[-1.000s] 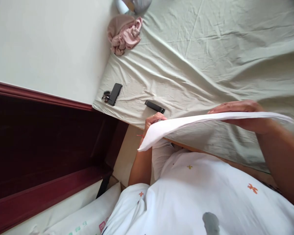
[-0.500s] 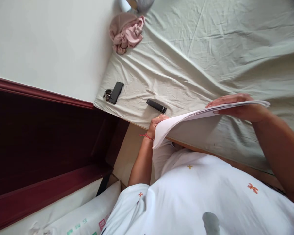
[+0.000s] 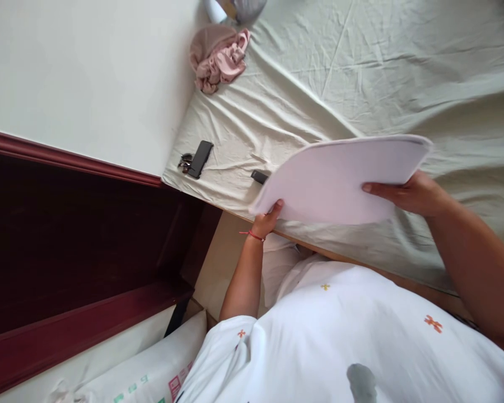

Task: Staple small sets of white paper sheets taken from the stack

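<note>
Gripping white paper (image 3: 323, 179), both hands (image 3: 269, 219) (image 3: 422, 195); green lettering (image 3: 132, 388) on a white sack (image 3: 155, 352) unreadable.

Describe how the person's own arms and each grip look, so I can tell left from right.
Left grip: an ungloved hand with a thin red bracelet at the wrist, a loose end sticking out; further up, a short white sleeve with a small orange motif. Right grip: an ungloved hand, no band visible on its wrist.

We can read no text: on the white sack (image 3: 163, 358), well apart from the left hand (image 3: 269, 219), to its lower left, we see green characters (image 3: 132, 390) and a pink square mark (image 3: 174, 386), too indistinct to decipher.
</note>
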A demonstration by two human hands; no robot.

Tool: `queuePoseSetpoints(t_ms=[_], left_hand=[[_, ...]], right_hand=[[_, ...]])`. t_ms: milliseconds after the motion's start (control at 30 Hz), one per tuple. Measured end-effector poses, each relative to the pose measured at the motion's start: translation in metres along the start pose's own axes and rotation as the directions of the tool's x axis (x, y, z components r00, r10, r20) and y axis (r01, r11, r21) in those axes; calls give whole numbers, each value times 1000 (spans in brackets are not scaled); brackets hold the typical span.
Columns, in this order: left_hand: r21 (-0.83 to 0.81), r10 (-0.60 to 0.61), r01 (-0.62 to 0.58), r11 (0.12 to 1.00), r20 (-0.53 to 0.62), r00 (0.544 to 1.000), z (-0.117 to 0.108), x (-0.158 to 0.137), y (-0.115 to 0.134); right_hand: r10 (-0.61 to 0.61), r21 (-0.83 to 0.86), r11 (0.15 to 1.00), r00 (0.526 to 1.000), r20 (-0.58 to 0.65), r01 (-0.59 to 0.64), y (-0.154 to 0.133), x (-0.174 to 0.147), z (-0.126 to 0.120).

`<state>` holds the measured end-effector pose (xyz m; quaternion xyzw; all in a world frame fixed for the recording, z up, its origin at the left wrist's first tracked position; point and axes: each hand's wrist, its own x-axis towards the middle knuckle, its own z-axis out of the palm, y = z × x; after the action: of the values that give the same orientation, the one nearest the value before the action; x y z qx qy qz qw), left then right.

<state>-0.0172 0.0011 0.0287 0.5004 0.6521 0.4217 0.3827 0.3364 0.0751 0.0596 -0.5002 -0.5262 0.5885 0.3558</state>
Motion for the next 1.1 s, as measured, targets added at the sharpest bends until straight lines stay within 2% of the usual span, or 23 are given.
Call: queuePoseSetpoints(t_ms=[100,200,367,467,600,733,800,867,933,1100], left_hand=[[-55,-33,33,998,3,999,7,4,0],[-50,-44,46,998,25,999,11,10,0],[-16,-85,87,996,84,993,11,19,-1],[46,-79,77,996,44,996,12,19,-1],[292,52,-3,956,-157,986,11,14,-1],[398,147,9,917,-358,922,9,8,-4],[435,229,-32,900,-409,883,7,6,-6],[491,325,-107,865,-385,864,7,6,-6],[523,392,-187,832,-315,864,7,7,-6],[516,423,-282,808,-177,889,12,11,-12]], right_hand=[[166,64,984,986,8,-166,4,-15,4],[341,230,916,940,-11,-329,8,-32,10],[477,400,818,876,-73,-413,10,-51,16],[498,408,811,860,-107,-419,7,-54,17],[500,410,818,851,-159,-404,3,-55,17],[492,418,826,846,-208,-378,2,-52,19],[485,433,826,846,-222,-360,4,-50,22],[478,433,831,847,-233,-350,8,-48,25],[457,412,847,857,-238,-337,13,-45,27],[406,356,884,877,-258,-304,20,-42,32]])
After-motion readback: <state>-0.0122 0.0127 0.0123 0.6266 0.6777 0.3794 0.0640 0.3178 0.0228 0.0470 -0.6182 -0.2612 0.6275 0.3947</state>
